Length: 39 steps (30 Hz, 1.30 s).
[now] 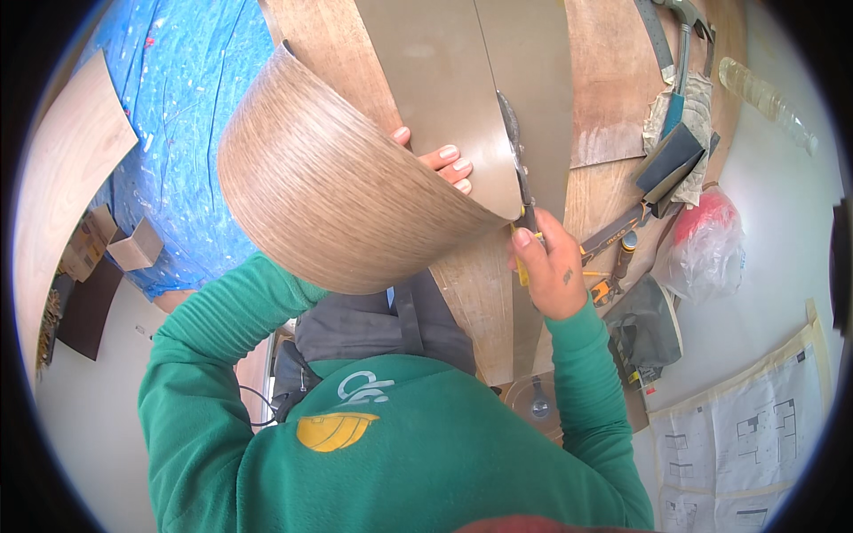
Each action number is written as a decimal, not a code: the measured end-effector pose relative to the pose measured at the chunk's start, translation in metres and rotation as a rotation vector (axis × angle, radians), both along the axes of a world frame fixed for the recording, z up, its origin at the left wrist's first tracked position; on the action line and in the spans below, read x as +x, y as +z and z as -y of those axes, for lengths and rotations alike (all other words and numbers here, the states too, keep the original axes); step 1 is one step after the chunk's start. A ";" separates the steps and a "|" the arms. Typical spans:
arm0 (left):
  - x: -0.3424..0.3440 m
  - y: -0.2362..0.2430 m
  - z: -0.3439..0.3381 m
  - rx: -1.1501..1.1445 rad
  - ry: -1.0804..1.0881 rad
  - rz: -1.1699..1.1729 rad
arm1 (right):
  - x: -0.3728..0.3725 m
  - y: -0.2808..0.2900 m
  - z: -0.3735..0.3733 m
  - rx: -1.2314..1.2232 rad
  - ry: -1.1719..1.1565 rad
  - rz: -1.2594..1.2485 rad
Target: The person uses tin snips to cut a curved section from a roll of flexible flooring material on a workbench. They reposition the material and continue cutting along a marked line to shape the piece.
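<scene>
A wood-grain laminate sheet [320,200] curls up and back toward me, showing its plain taupe underside beside a long dark line. My left hand [440,164] grips this sheet, fingertips pressed on the taupe side; the palm and wrist are hidden behind the curl. Right of the sheet, my right hand [546,262] is closed on the yellow handle of dark metal shears [515,151], whose blades lie along the sheet's edge. A wooden work surface [595,98] lies beneath.
A blue tarp [178,80], a pale plank [71,151] and a cardboard box [133,249] are at left. At right lie a hammer [682,62], assorted tools [622,258], a plastic bag with red contents [702,240] and paper floor plans [737,426].
</scene>
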<state>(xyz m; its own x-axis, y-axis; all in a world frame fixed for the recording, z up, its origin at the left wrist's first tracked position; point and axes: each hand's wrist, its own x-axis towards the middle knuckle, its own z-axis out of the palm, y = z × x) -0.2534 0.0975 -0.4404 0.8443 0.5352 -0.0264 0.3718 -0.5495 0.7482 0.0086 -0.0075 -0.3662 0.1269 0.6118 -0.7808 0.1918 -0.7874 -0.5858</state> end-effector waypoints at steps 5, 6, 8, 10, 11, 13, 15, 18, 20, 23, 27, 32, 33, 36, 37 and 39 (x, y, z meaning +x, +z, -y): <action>0.006 -0.001 0.002 0.008 0.079 0.046 | 0.000 0.005 -0.003 -0.084 -0.044 -0.011; 0.008 -0.002 0.005 0.007 0.118 0.069 | 0.000 0.008 -0.005 -0.107 -0.054 -0.025; 0.014 -0.009 0.016 0.005 0.227 0.131 | 0.000 0.009 -0.007 -0.103 -0.043 -0.026; 0.014 -0.016 0.025 -0.002 0.282 0.141 | 0.001 0.008 -0.006 -0.057 -0.013 -0.011; 0.013 -0.020 0.030 -0.006 0.296 0.133 | 0.001 0.005 -0.005 -0.013 0.011 0.005; 0.012 -0.024 0.036 -0.016 0.323 0.114 | 0.001 0.002 -0.005 0.027 0.036 0.020; 0.011 -0.025 0.037 -0.016 0.324 0.101 | 0.001 0.002 -0.005 0.020 0.035 0.018; 0.013 -0.014 0.027 -0.005 0.280 0.095 | 0.001 0.001 -0.004 0.015 0.027 0.015; 0.012 -0.011 0.023 -0.007 0.268 0.095 | 0.000 0.001 -0.006 0.004 0.025 0.019; 0.010 -0.006 0.019 -0.027 0.239 0.096 | -0.001 0.001 -0.005 -0.017 0.008 0.019; 0.008 0.000 0.013 -0.059 0.191 0.099 | -0.004 0.007 -0.009 -0.074 -0.067 -0.027; 0.004 0.008 0.008 -0.090 0.127 0.097 | -0.002 0.007 -0.013 -0.022 0.004 -0.022; 0.004 0.009 0.007 -0.100 0.119 0.099 | -0.001 0.006 -0.015 0.003 0.027 -0.014; 0.004 0.011 0.005 -0.119 0.099 0.098 | -0.002 0.005 -0.017 0.004 0.016 -0.027; 0.004 0.012 0.005 -0.123 0.092 0.099 | -0.002 0.004 -0.016 0.007 0.018 -0.023; 0.005 0.014 0.005 -0.128 0.081 0.097 | -0.002 0.002 -0.014 0.012 0.022 -0.015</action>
<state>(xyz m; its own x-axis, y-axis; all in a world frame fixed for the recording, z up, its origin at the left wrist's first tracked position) -0.2489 0.0927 -0.4268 0.8002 0.5994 -0.0190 0.3337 -0.4187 0.8446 0.0063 0.0067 -0.3646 0.1014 0.6233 -0.7754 0.1997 -0.7763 -0.5979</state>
